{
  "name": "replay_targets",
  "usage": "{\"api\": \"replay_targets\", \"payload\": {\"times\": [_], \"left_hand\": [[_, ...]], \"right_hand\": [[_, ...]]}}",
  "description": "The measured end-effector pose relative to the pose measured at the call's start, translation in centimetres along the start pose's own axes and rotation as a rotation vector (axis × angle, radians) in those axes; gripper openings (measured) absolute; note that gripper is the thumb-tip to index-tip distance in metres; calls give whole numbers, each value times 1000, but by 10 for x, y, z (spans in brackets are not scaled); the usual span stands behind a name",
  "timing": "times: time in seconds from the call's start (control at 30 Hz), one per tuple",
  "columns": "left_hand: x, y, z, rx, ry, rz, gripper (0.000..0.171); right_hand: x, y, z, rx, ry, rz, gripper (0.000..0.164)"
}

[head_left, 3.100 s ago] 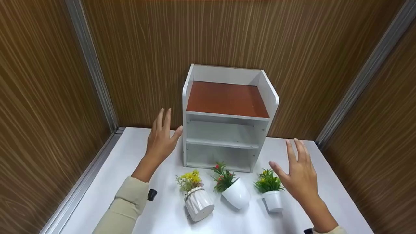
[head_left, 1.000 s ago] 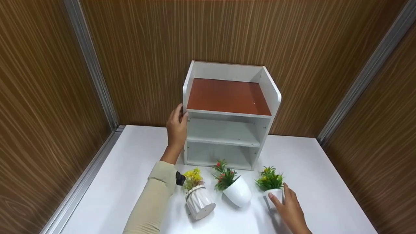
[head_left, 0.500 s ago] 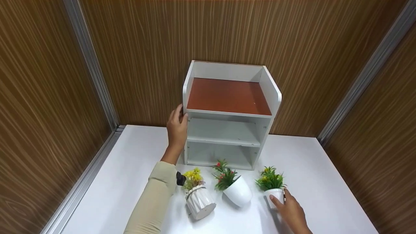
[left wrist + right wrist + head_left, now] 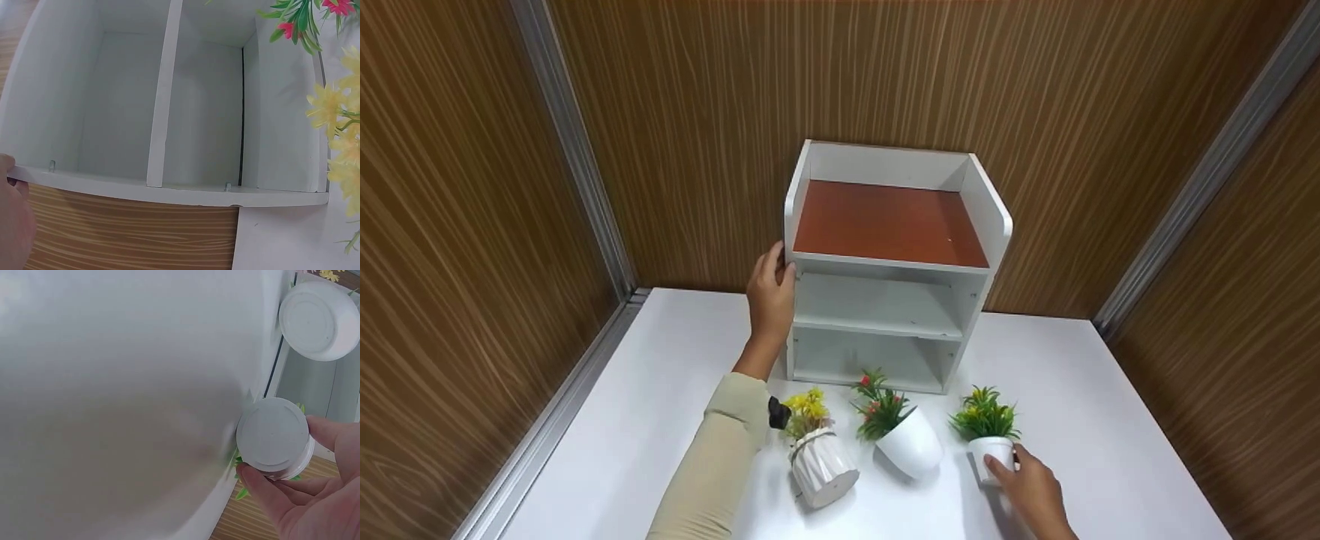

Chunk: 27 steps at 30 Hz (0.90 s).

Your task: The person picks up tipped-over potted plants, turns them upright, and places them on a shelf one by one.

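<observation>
Obs., head and wrist views. Right hand point(image 4: 1035, 491) grips the small pot point(image 4: 988, 447), thumb on one side of the wall, fingers on the other, base left uncovered. The pot sits at the right end of a row of three, in front of the shelf's right side, tipped over with base toward the person and leaves point(image 4: 984, 416) pointing away. I judge this side grip suits the tapering wall and spares the foliage. Whether the pot touches the table point(image 4: 690, 334) I cannot tell.

Left hand point(image 4: 770, 300) grips the shelf point(image 4: 877, 330) by its left side wall: thumb at the front edge, fingers round the outer face. I read this as a steadying hold; no strain shows.

Round pot point(image 4: 913, 444) and ribbed pot point(image 4: 825, 466) lie on their sides, bases also toward the person. The matching direction looks deliberate to me, though I have only the layout to go on.

Materials: small pot smooth, white, probably plastic, with a banded rim. Round pot glossy, egg-like, mouth cut on a slant, red flowers point(image 4: 864, 381) among narrow green leaves. Ribbed pot fluted, perhaps ceramic, cord point(image 4: 808, 442) round its neck, yellow flowers point(image 4: 808, 403). Foliage looks artificial. Shelf: white board, rounded upper front corners, flat reddish-brown top panel point(image 4: 892, 221). Back wall point(image 4: 697, 150): brown, streaked wood grain.
</observation>
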State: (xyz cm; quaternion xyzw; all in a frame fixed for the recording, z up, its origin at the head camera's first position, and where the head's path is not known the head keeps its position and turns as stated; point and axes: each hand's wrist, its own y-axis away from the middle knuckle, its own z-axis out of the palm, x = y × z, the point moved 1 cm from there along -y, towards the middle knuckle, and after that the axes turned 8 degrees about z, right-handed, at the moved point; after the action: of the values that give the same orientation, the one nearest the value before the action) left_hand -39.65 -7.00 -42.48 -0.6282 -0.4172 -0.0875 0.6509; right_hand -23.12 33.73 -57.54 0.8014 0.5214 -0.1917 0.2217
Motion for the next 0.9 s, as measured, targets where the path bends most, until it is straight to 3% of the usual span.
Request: {"api": "replay_targets", "payload": {"times": [0.1, 0.7, 0.9], "left_hand": [[0, 0, 1, -1, -2, -3, 44], [-2, 0, 1, 8, -4, -12, 43], [-1, 0, 1, 7, -30, 17, 43]], "right_hand": [[1, -2, 0, -18, -12, 25, 87], [-9, -7, 9, 83, -97, -21, 73], [-13, -8, 16, 112, -100, -37, 75]]}}
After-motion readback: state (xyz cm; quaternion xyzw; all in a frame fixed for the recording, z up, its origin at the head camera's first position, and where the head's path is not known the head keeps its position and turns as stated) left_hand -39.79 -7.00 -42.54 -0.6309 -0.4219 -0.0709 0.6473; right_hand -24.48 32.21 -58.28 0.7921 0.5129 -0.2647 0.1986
